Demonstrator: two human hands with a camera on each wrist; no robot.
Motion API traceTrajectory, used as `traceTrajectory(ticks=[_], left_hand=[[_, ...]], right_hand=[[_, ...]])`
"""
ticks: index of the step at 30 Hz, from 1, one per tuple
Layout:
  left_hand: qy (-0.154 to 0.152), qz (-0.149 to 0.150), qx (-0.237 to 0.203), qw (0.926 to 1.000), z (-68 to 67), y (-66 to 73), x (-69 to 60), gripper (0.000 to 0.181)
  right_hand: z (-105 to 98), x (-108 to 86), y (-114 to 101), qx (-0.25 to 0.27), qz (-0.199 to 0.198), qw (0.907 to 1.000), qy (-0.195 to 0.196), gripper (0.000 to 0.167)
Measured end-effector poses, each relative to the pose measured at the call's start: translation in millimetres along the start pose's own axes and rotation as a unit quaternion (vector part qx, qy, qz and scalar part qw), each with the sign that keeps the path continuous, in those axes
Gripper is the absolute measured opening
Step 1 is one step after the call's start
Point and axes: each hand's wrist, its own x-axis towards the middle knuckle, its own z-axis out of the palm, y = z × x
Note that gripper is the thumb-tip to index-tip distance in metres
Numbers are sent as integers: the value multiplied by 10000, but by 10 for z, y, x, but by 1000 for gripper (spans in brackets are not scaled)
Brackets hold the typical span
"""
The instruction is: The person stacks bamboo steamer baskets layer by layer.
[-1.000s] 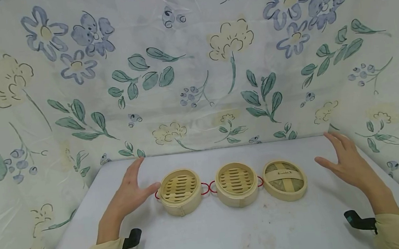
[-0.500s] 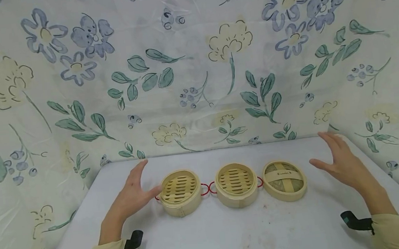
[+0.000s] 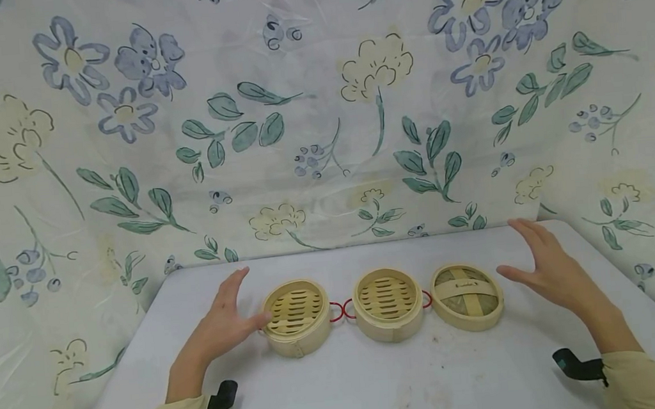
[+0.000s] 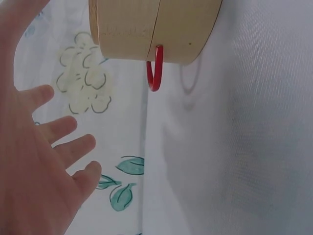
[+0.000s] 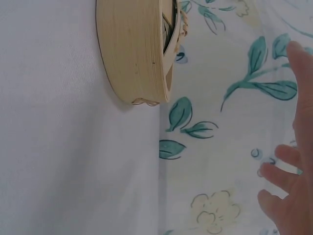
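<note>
Two round bamboo steamer baskets stand side by side on the white table. The left basket (image 3: 296,316) and the middle basket (image 3: 389,305) have slatted floors and red side handles that meet between them. To their right lies a woven bamboo lid (image 3: 467,297) with crossed strips. My left hand (image 3: 219,322), fingers spread, hovers beside the left basket, its thumb overlapping the rim in the head view. A gap shows between that hand and the red handle (image 4: 155,73) in the left wrist view. My right hand (image 3: 561,276) hangs in the air right of the lid, holding nothing.
The white table (image 3: 342,396) bears faint brown stains near its front. A floral-patterned sheet (image 3: 320,115) rises behind it and along both sides. Black camera mounts (image 3: 223,397) are worn at both wrists.
Both hands have drifted inward: my left hand slightly right towards the left basket, my right hand left towards the lid. The baskets and lid have stayed in place.
</note>
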Motion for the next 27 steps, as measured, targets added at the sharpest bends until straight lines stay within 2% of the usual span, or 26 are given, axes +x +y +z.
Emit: traceTrajectory(ticks=[10,17,27], left_hand=[[-161,-41,-25,9999,46,28,14,108],[-284,-78,-92,9995,97,53,30,107],[-408,86,-249,9988,127,85,27,106]], right_hand=[[72,22,-82,-36,-79,10000,-46,98],[96,50,-189,-38,-274,9996,-65,96],[197,64,-298,12,-462,9987,-231,95]])
